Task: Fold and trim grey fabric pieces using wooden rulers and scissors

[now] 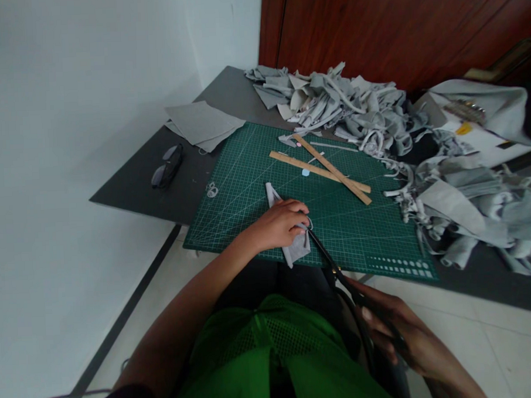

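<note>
Green underneath, holding grey fabric (300,248) in the left hand (279,225) near the seven o'clock edge of the mat (238,182), gripping black scissors (349,286) towards five o'clock in the right hand (407,330), apparently trimming, next needing steady cloth.

The dark table (131,190) bore a green mat (242,206), its left front corner projecting past the edge; grey sheets (205,124) and glasses (169,166) lay to the left, scraps (331,99) heaped along the back and right. On the mat lay two crossed rulers (338,176) and, at its front edge, a cloth (300,248).
</note>
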{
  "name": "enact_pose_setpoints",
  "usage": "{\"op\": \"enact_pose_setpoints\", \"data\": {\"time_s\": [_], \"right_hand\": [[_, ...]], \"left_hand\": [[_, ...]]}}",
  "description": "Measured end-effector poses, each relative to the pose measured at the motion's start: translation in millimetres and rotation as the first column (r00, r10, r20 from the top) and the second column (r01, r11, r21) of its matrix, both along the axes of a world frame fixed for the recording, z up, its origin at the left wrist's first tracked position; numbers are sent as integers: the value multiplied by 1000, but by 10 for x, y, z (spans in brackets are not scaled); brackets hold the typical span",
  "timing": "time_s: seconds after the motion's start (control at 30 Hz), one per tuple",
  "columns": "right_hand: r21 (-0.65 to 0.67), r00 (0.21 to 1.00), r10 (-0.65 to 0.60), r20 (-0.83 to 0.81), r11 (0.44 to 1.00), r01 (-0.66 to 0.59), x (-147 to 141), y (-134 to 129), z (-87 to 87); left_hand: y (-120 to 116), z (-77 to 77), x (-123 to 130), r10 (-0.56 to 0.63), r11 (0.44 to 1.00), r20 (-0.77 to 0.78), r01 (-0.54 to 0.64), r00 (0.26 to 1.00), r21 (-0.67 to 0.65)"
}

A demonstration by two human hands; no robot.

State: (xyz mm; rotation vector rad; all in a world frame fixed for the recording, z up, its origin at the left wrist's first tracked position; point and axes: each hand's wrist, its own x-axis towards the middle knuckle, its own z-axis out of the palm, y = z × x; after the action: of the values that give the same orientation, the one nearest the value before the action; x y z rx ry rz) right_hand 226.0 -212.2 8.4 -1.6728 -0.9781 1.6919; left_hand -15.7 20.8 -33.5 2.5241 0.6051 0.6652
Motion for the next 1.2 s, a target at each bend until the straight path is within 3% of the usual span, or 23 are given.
{"op": "enact_pose_setpoints", "data": {"time_s": [0.43,1.2], "right_hand": [[-16,1000,-11,-17,1000,11,-4,22,44],[10,997,-53,-55,999,54,-20,84,-60]], "left_hand": [[0,5,3,0,1000,-5,0,1000,-18],[-14,39,7,19,999,-27,-20,999,-39]]}}
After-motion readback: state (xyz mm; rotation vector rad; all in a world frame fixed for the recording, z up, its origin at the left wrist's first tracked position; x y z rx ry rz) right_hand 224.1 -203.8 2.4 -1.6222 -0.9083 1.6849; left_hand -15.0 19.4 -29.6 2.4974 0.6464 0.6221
